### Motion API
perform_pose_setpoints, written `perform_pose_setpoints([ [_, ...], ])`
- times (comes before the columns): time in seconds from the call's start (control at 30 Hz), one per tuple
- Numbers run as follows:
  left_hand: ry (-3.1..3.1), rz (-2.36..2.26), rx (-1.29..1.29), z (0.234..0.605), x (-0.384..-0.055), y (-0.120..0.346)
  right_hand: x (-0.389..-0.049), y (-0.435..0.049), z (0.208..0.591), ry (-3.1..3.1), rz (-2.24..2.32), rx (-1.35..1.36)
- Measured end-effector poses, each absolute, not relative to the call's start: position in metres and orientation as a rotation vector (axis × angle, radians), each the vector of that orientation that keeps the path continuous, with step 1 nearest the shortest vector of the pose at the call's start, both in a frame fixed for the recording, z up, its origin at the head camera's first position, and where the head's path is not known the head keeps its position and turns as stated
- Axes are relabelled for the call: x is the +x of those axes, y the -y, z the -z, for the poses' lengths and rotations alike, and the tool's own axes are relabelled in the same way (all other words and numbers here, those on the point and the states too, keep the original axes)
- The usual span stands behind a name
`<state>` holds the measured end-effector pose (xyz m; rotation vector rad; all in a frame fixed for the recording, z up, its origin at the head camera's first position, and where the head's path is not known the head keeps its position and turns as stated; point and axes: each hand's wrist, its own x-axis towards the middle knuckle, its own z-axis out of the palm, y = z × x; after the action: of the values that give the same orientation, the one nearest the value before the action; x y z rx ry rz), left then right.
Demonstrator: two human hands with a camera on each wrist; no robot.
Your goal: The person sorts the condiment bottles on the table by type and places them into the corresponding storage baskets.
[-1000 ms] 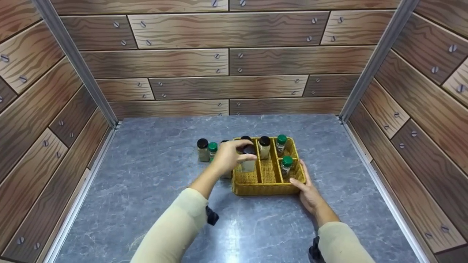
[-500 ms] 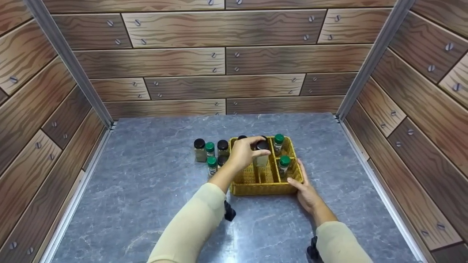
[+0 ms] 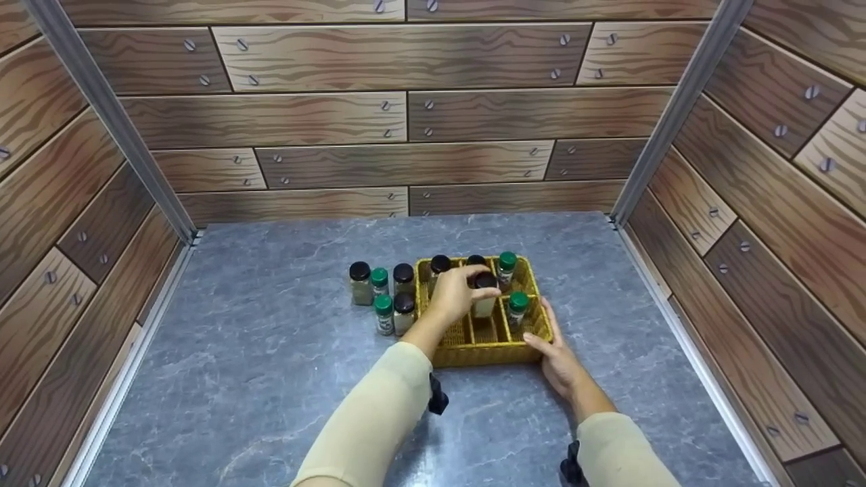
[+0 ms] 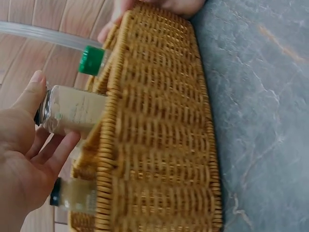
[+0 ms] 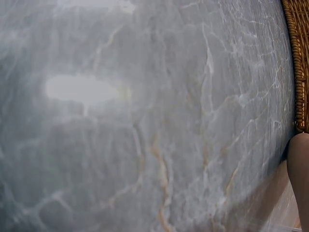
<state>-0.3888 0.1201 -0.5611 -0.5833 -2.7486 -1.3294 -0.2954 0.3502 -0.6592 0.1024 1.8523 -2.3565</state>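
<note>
My left hand (image 3: 454, 296) pinches a black-lidded spice jar (image 3: 483, 308) by its top, over the middle compartment of the wicker basket (image 3: 490, 356). In the left wrist view, the lower end of this upright jar is hidden behind the basket wall (image 4: 159, 121). The right hand (image 3: 563, 366) grips the basket's front right corner, thumb on the rim and fingers along the side. Inside the basket, black-lidded jars stand at the back left and back middle. A green-lidded jar (image 3: 507, 269) occupies the back right compartment, another green-lidded jar (image 3: 517, 308) the front right one.
Left of the basket several jars stand close together on the grey marbled table (image 3: 270, 379), among them a black-lidded jar (image 3: 360, 285) and a green-lidded jar (image 3: 384, 318). Wood-patterned walls (image 3: 325, 115) with metal corner posts enclose the table.
The left hand has carried its jar rightward from over the left compartment to the middle one, then slightly toward the front. The right hand keeps its grip on the basket.
</note>
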Motion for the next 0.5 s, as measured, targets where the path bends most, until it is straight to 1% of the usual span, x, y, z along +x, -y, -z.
perform_pose_setpoints([
  [0.17,2.746,1.287,-0.591,0.571,-0.389,-0.121,-0.294,-0.349,0.661,-1.853,2.355,0.106],
  [0.37,2.748,1.203,-0.637,0.574,-0.389,-0.123,-0.294,-0.35,0.659,-1.868,2.35,0.1],
  [0.5,2.791,1.135,-0.624,0.576,-0.39,-0.125,-0.293,-0.35,0.658,-1.871,2.35,0.109],
])
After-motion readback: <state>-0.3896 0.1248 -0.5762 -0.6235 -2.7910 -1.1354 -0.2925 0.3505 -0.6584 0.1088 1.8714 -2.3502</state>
